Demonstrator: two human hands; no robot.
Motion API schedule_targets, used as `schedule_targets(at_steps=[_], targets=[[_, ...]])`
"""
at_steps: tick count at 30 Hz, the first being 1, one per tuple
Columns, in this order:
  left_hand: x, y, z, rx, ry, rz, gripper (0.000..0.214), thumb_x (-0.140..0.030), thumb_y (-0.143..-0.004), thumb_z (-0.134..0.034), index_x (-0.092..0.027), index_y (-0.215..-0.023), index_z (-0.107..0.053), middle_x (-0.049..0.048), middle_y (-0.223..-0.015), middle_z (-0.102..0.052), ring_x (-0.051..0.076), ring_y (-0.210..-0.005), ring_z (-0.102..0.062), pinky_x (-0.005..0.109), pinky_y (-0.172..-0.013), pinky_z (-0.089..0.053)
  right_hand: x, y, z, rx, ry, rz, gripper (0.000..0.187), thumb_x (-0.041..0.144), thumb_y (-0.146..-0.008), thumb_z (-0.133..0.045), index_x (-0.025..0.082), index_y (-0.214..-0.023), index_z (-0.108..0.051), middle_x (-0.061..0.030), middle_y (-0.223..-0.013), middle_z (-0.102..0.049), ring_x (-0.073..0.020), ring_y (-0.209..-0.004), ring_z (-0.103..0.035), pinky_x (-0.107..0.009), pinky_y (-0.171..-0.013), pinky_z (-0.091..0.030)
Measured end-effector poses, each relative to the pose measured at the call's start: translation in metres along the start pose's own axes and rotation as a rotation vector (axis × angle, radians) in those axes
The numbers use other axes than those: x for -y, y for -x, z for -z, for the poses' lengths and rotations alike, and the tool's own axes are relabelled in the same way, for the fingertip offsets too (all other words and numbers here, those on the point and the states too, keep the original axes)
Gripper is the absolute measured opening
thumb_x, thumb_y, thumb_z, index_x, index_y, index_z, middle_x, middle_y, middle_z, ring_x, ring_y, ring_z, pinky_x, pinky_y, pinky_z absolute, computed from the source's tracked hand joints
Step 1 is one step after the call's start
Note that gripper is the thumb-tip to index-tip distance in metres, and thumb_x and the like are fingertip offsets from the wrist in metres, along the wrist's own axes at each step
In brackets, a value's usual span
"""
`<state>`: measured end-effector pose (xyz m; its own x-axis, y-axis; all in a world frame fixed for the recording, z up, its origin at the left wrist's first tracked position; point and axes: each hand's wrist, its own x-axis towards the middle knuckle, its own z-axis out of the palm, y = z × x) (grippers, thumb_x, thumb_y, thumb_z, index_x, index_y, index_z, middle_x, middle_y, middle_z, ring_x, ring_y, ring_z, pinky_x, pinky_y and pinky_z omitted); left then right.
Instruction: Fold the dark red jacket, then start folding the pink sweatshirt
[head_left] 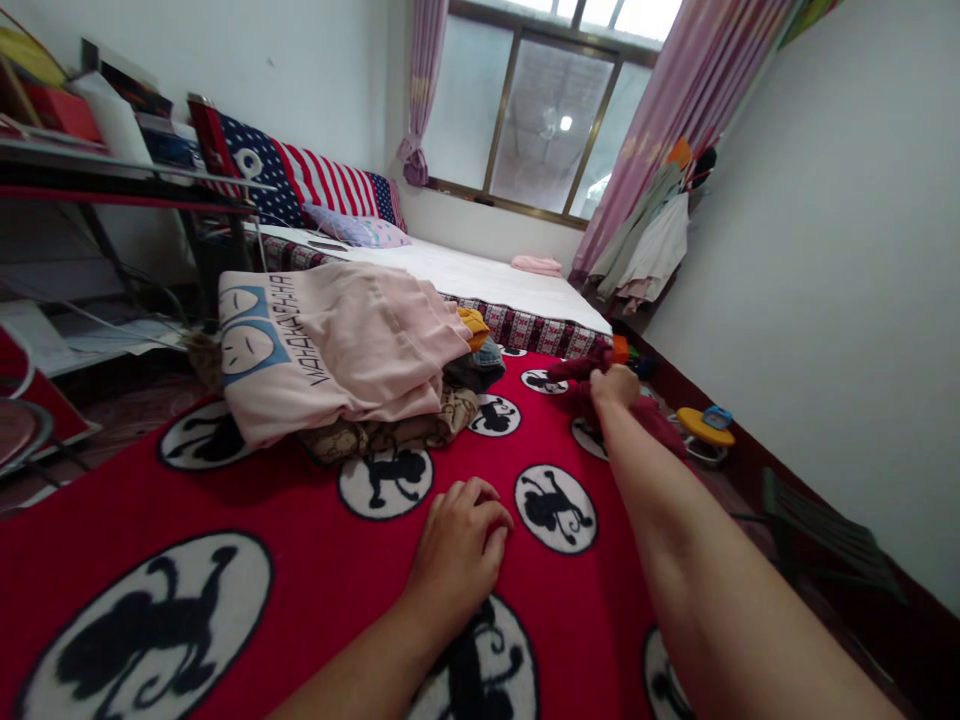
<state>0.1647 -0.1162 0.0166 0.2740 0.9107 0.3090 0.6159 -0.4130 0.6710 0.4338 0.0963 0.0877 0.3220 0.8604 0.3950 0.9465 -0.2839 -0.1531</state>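
My right hand (615, 386) reaches to the far right side of the bed, its fingers closed on a dark red garment (658, 425). Part of that garment hangs toward the bed's edge, and its exact kind is hard to make out. My left hand (463, 535) rests on the red blanket (300, 540) with loosely bent fingers and nothing in it. Beyond it lies a pile of clothes, topped by a pale pink sweatshirt (375, 335) with a blue print and lettering. A brown patterned garment (397, 430) shows underneath.
A second bed (480, 262) with a white cover stands below the window. To the left is a cluttered desk (127, 190). A yellow stool (705, 428) and a dark green folding seat (825, 530) stand on the right. Clothes (652, 245) hang by the purple curtain (652, 130).
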Motion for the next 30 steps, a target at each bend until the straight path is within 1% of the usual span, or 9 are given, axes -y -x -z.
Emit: schedule_targets(at_steps=[2,4,7,9,11,16,20,26,30], targets=[[-0.001,0.000,-0.001,-0.004,-0.008,0.007,0.016,-0.017,-0.084,-0.055,-0.026,-0.079,-0.068,0.0015,-0.101,-0.061,0.021,-0.098,-0.052,0.040,-0.086,-0.038,-0.004,-0.003,0.001,-0.009,-0.015,-0.068,0.056,0.027,-0.097,-0.021,-0.011,-0.128,-0.050,-0.0361,-0.118,-0.058,-0.0363,-0.111,-0.059,-0.047,-0.090,-0.045],[0.000,-0.001,-0.002,-0.012,-0.009,0.008,0.016,-0.017,-0.084,-0.055,-0.026,-0.079,-0.068,0.0014,-0.100,-0.061,0.021,-0.097,-0.052,0.040,-0.086,-0.038,0.001,0.004,-0.009,0.021,-0.047,-0.046,0.059,0.040,-0.098,-0.025,0.002,-0.140,-0.042,-0.0260,-0.130,-0.056,-0.0303,-0.117,-0.057,-0.043,-0.096,-0.043],[0.001,-0.002,-0.002,-0.016,-0.003,-0.006,0.015,-0.017,-0.084,-0.056,-0.026,-0.079,-0.069,0.0010,-0.100,-0.061,0.021,-0.098,-0.052,0.039,-0.086,-0.038,0.021,0.034,-0.033,0.106,-0.021,0.173,0.066,0.057,-0.093,-0.037,0.020,-0.148,-0.035,-0.0126,-0.150,-0.041,-0.0279,-0.137,-0.038,-0.051,-0.113,-0.023],[0.002,-0.003,-0.003,-0.022,-0.005,-0.016,0.015,-0.017,-0.083,-0.057,-0.026,-0.079,-0.069,0.0007,-0.099,-0.062,0.021,-0.098,-0.052,0.039,-0.085,-0.038,0.036,0.060,-0.046,0.174,0.037,0.303,0.066,0.062,-0.092,-0.036,0.024,-0.146,-0.038,-0.0090,-0.157,-0.028,-0.0289,-0.145,-0.021,-0.058,-0.115,-0.005],[0.003,-0.003,-0.003,-0.030,-0.010,-0.022,0.015,-0.017,-0.083,-0.057,-0.026,-0.079,-0.069,0.0008,-0.099,-0.062,0.021,-0.098,-0.053,0.039,-0.085,-0.038,0.048,0.085,-0.050,0.242,0.062,0.359,0.066,0.062,-0.094,-0.029,0.023,-0.147,-0.038,-0.0081,-0.158,-0.024,-0.0271,-0.147,-0.015,-0.058,-0.115,0.000],[0.006,-0.004,-0.004,-0.050,0.006,-0.030,0.014,-0.017,-0.082,-0.058,-0.025,-0.083,-0.070,0.0013,-0.099,-0.064,0.021,-0.098,-0.055,0.037,-0.088,-0.040,0.058,0.135,-0.035,0.363,0.004,0.381,0.069,0.060,-0.095,-0.025,0.020,-0.152,-0.026,-0.0082,-0.160,-0.019,-0.0226,-0.147,-0.016,-0.050,-0.117,-0.010],[0.011,-0.006,-0.001,-0.042,0.031,-0.043,0.017,-0.018,-0.082,-0.058,-0.025,-0.090,-0.071,0.0020,-0.100,-0.066,0.021,-0.100,-0.056,0.036,-0.092,-0.042,0.056,0.173,-0.018,0.366,-0.016,0.352,0.066,0.057,-0.096,-0.031,0.021,-0.152,-0.026,-0.0082,-0.160,-0.018,-0.0252,-0.147,-0.015,-0.050,-0.116,-0.016],[0.013,0.001,-0.003,-0.053,0.040,-0.087,0.023,-0.015,-0.081,-0.058,-0.022,-0.100,-0.069,0.0038,-0.099,-0.067,0.020,-0.097,-0.059,0.034,-0.092,-0.044,0.044,0.233,0.001,0.276,-0.096,0.384,0.057,0.047,-0.095,-0.040,0.020,-0.145,-0.040,-0.0100,-0.156,-0.030,-0.0290,-0.145,-0.023,-0.053,-0.114,-0.021],[0.015,0.001,0.013,-0.066,0.097,-0.126,0.031,-0.010,-0.079,-0.057,-0.018,-0.108,-0.065,0.0054,-0.103,-0.066,0.017,-0.096,-0.060,0.030,-0.091,-0.046,0.023,0.257,0.007,0.146,-0.460,0.383,0.044,0.041,-0.085,-0.052,0.019,-0.121,-0.063,-0.0124,-0.140,-0.053,-0.0287,-0.132,-0.045,-0.049,-0.110,-0.031]])
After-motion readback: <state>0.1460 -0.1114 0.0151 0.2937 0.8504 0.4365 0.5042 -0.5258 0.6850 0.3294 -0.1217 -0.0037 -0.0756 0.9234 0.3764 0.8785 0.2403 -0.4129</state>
